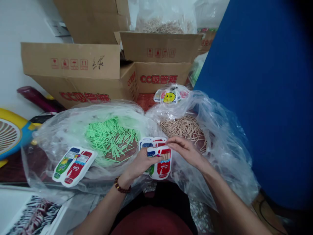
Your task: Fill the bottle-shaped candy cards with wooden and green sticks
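My left hand [143,161] grips a bottle-shaped printed packet [163,169], with its thumb across the front. The packet is red with "Cola" lettering on one half and blue and green on the other. Tan sticks [165,156] show in its red half. At the packet's top right edge is my right hand [186,150], its fingers drawn together; whatever is between the fingertips is hidden. Directly behind lie more packets [153,141]. A pile of tan sticks [182,126] lies beyond my right hand, and green sticks [110,135] lie to the left.
Clear plastic bags [225,137] spread around both stick piles. Another bottle-shaped packet [74,166] lies at left. Cardboard boxes [97,81] stand behind, with a smiley-face pack [170,96] in front. A yellow-and-blue fan [14,133] is far left; a blue panel [264,98] borders the right.
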### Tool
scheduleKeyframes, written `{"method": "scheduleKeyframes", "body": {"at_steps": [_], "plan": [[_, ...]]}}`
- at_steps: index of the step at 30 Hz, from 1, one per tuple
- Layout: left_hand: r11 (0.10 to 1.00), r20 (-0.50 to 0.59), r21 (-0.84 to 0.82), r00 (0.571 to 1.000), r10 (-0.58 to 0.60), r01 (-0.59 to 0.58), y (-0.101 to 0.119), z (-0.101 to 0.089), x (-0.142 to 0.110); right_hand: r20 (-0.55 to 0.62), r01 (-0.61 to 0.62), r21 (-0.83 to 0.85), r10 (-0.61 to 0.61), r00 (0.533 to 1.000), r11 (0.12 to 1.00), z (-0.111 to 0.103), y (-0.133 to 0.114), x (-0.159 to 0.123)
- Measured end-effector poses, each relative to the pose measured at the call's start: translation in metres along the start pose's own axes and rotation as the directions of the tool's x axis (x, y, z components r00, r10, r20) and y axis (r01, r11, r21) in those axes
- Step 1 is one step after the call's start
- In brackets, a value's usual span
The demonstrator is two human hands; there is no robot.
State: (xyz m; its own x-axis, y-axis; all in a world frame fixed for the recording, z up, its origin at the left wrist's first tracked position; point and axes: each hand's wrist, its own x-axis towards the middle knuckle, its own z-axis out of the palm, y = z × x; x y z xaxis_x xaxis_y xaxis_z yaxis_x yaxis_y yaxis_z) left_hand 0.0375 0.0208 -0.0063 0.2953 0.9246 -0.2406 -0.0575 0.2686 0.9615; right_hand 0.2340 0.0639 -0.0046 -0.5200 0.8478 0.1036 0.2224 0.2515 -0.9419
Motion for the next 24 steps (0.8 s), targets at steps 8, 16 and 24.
{"method": "scheduleKeyframes", "body": {"at_steps": [8,16,24], "plan": [[0.899,-0.328,0.430,0.913,0.240,-0.082,-0.026,-0.023,-0.008,-0.022,-0.143,-0.224,0.142,0.990,0.964,0.018,0.025,0.010],[0.485,-0.261,0.875,0.859,0.441,0.016,-0.050,-0.040,-0.011,-0.102,-0.125,-0.776,0.073,0.992,0.618,0.019,0.016,0.021],[0.528,-0.312,0.849,0.807,0.501,0.000,-0.058,-0.048,-0.033,0.013,0.053,-0.747,-0.065,0.998,0.662,0.049,-0.011,0.030]]}}
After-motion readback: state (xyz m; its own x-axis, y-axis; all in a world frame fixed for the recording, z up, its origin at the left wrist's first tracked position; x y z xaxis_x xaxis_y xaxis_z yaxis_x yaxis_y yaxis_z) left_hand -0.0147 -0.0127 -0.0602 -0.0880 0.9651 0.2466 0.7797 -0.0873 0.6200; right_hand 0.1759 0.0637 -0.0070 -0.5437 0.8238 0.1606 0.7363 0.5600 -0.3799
